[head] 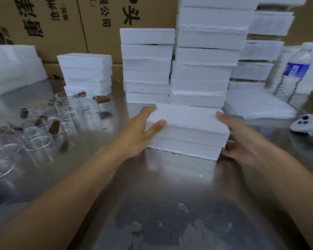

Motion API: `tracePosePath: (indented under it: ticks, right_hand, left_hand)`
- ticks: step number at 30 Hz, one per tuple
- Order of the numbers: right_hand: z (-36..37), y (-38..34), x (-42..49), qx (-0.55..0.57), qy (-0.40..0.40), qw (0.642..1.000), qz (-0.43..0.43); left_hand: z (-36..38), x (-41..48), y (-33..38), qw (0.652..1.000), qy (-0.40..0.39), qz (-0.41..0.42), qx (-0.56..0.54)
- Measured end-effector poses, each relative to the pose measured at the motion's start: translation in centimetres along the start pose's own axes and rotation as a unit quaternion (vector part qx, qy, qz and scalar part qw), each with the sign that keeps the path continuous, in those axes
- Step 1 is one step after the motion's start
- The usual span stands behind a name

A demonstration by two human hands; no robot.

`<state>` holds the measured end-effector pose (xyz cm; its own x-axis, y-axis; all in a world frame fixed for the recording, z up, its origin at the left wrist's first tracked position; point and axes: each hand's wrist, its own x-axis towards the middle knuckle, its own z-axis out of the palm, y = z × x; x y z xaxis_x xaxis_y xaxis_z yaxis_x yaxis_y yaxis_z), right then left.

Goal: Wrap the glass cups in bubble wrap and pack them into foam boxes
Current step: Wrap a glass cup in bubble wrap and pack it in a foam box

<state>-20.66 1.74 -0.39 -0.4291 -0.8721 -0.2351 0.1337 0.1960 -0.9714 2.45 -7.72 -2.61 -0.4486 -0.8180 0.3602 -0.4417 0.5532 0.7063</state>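
A closed white foam box (187, 130) lies on the steel table (170, 195) in front of me, its lid on. My left hand (141, 130) grips its left end, thumb on the lid's edge and fingers behind. My right hand (237, 139) holds the right end, with fingers curled round the side. Several clear glass cups (74, 107) with brown corks (54, 126) stand at the left. A pile of bubble wrap sheets (257, 105) lies flat at the right.
Tall stacks of foam boxes (204, 69) rise just behind the held box, with shorter stacks (87, 73) further left. Cardboard cartons (61, 24) form the back wall. A water bottle (294, 73) and a white controller (309, 125) sit at the right.
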Motion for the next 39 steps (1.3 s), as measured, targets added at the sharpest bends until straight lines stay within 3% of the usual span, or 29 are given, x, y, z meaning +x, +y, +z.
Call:
tracePosePath:
  ticks: [4, 9, 13, 16, 18, 21, 27, 31, 35, 39]
  right_hand:
    - [-0.2, 0.8, -1.8, -0.005, -0.021, 0.998, -0.064]
    - [0.9, 2.3, -3.9, -0.117, -0.009, 0.981, -0.154]
    - [3.2, 3.0, -3.5, -0.144, 0.012, 0.971, -0.192]
    - [5.0, 3.0, -2.7, -0.162, 0.034, 0.963, -0.214]
    - [6.2, 3.0, -2.1, -0.176, 0.015, 0.958, -0.226]
    - [7.7, 2.9, -1.1, -0.203, -0.016, 0.95, -0.236]
    - [8.4, 3.8, 1.1, -0.178, -0.065, 0.947, -0.259]
    - [8.1, 5.1, 1.8, -0.235, -0.074, 0.929, -0.276]
    - [7.9, 5.5, 1.9, -0.331, -0.079, 0.894, -0.29]
    - [8.3, 5.4, 1.3, -0.435, -0.076, 0.835, -0.329]
  left_hand:
    - [-0.8, -0.3, 0.5, 0.999, -0.031, -0.009, 0.042]
    - [-2.0, -1.0, 1.0, 0.998, -0.02, -0.009, 0.054]
    - [-3.8, -2.1, 0.4, 0.989, 0.003, -0.008, 0.15]
    - [-4.7, -3.2, 0.2, 0.962, 0.072, 0.094, 0.247]
    - [-4.8, -3.6, 0.2, 0.925, 0.087, 0.179, 0.325]
    - [-4.6, -3.6, -0.1, 0.892, 0.082, 0.212, 0.39]
    - [-5.0, -1.6, -1.8, 0.898, 0.097, 0.199, 0.38]
    - [-5.1, 0.6, -3.2, 0.91, 0.105, 0.187, 0.354]
    - [-5.1, 2.9, -5.0, 0.918, 0.108, 0.195, 0.328]
    - [-5.0, 5.4, -6.5, 0.922, 0.109, 0.186, 0.321]
